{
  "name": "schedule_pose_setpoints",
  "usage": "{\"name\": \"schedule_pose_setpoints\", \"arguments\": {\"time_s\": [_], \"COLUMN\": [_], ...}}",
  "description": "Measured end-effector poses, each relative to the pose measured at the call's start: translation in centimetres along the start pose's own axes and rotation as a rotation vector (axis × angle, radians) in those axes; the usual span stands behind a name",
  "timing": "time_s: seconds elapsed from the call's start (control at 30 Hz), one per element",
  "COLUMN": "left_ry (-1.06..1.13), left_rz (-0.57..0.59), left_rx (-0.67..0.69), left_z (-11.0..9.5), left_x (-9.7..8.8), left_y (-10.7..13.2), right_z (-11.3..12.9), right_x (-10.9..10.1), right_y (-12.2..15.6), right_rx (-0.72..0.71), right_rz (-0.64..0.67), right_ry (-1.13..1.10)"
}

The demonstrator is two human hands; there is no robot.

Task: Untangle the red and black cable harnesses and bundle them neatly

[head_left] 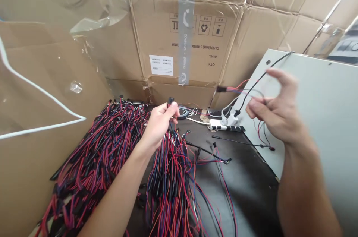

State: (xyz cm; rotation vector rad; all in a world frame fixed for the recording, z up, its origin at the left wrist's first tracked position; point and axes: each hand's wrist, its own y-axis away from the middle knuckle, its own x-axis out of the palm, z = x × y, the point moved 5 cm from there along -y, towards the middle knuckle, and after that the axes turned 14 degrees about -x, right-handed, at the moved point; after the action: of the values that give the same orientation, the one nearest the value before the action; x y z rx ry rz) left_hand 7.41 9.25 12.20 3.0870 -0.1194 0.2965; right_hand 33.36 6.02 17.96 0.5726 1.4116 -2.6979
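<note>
My left hand (165, 116) is closed in a pinch on a small black plug connector (170, 100); wires hang below the fingers over a bundle of red, blue and black wires (173, 162). To the right, my right hand (279, 106) is slightly blurred, its index finger raised. Between its thumb and bent fingers run thin red, blue and grey wires (237, 90), ending on the left in a black connector (222, 89) held in the air. The two connectors are apart from each other.
A large heap of wire harnesses (112, 136) covers the left of the dark table (243, 177). At the back, a power strip (223, 125) holds plugs before stacked cardboard boxes (156, 32). A pale metal panel (321, 117) stands at right, with a white cable (41, 91) at left.
</note>
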Motion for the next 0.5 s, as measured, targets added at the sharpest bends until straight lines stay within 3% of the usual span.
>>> {"name": "schedule_pose_setpoints", "arguments": {"time_s": [0.07, 0.17, 0.27, 0.33, 0.43, 0.5], "left_ry": [0.015, 0.077, 0.102, 0.121, 0.216, 0.295], "left_rz": [0.028, 0.192, 0.248, 0.252, 0.287, 0.329], "left_rx": [-0.012, -0.160, -0.230, -0.232, -0.222, -0.217], "left_z": [-0.1, 0.5, 0.9, 0.8, 0.3, 0.0], "left_x": [0.1, 1.0, 1.7, 1.9, 2.3, 2.6], "left_y": [0.0, 0.2, 0.4, 0.5, 0.7, 0.8], "right_z": [-1.9, -5.2, -7.5, -8.5, -8.9, -8.3], "right_x": [1.2, 2.6, 1.8, 0.4, -1.1, -1.4], "right_y": [0.8, 3.5, 7.1, 10.2, 15.3, 17.6], "right_rx": [0.082, 0.170, 0.238, 0.358, 0.567, 0.617], "right_rz": [0.293, 0.665, 0.763, 0.831, 1.097, 1.199], "right_ry": [0.139, 0.319, 0.418, 0.559, 0.822, 0.978]}}
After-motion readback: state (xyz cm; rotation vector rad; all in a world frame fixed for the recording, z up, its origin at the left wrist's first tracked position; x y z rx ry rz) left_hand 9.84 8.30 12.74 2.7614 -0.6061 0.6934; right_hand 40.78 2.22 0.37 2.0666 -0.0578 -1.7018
